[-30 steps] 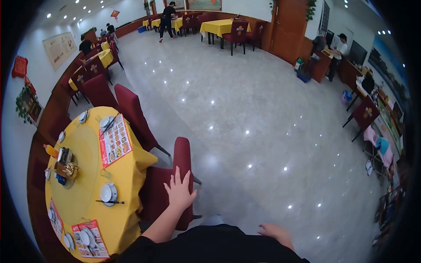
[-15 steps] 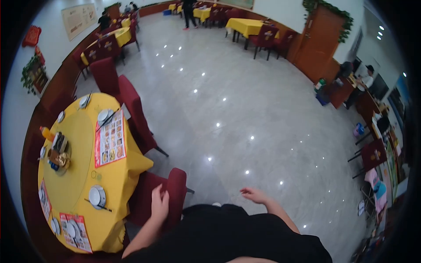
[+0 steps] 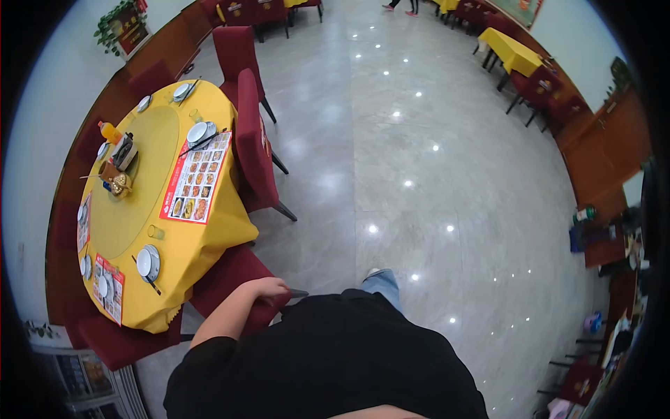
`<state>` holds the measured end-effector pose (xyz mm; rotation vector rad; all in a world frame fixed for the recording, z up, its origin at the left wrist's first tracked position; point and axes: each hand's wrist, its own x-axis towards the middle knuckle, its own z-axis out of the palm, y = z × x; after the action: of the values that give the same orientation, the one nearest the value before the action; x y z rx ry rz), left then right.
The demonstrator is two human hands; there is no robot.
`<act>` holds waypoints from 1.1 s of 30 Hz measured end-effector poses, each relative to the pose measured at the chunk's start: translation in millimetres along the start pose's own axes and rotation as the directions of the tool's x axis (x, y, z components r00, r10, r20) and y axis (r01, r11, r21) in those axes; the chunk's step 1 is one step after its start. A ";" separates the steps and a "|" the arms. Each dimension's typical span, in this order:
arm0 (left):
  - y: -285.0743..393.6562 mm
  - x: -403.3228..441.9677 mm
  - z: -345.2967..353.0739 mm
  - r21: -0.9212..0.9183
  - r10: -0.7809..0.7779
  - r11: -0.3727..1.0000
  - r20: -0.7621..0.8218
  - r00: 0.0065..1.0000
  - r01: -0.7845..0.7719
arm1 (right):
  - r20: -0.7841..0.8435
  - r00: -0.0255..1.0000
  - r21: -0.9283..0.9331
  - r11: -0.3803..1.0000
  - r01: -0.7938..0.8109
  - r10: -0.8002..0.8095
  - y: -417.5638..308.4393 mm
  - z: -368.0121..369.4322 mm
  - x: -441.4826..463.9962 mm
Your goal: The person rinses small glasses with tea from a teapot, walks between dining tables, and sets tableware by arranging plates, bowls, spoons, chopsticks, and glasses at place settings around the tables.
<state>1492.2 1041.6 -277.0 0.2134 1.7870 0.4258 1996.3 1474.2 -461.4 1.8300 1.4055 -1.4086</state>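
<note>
My left hand (image 3: pixel 271 287) is low and left of centre, over the dark red chair (image 3: pixel 234 279) beside the round table. Its fingers curl downward and their tips are hidden, so what they hold, if anything, cannot be seen. My right hand is out of view. Left of the chair stands the round table with a yellow cloth (image 3: pixel 183 260). On it lie a picture menu (image 3: pixel 199 178), a bowl and plate (image 3: pixel 148 263) with chopsticks, an orange bottle (image 3: pixel 109 133) and a golden pot (image 3: pixel 121 184).
Another red chair (image 3: pixel 255 150) stands at the table's right side. Grey tiled floor (image 3: pixel 391 160) stretches ahead. A yellow-clothed table (image 3: pixel 513 52) with chairs is at the upper right. A person's legs (image 3: pixel 401 8) show at the top. A wooden counter (image 3: pixel 604 248) is at the right edge.
The view has tilted down and turned left. My left hand, earlier spread over the chair, now has curled fingers. My right hand has gone out of view. One leg now shows below.
</note>
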 end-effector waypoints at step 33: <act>298.5 144.9 -679.2 -0.273 -0.277 0.960 -0.922 -0.270 -0.056 | 0.255 0.958 -0.353 0.909 0.222 -0.135 -1151.7 109.7 247.2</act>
<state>777.1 1250.1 -148.0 -0.8338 3.4136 0.7663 911.8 1946.9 -461.1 1.2838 1.6232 -1.2717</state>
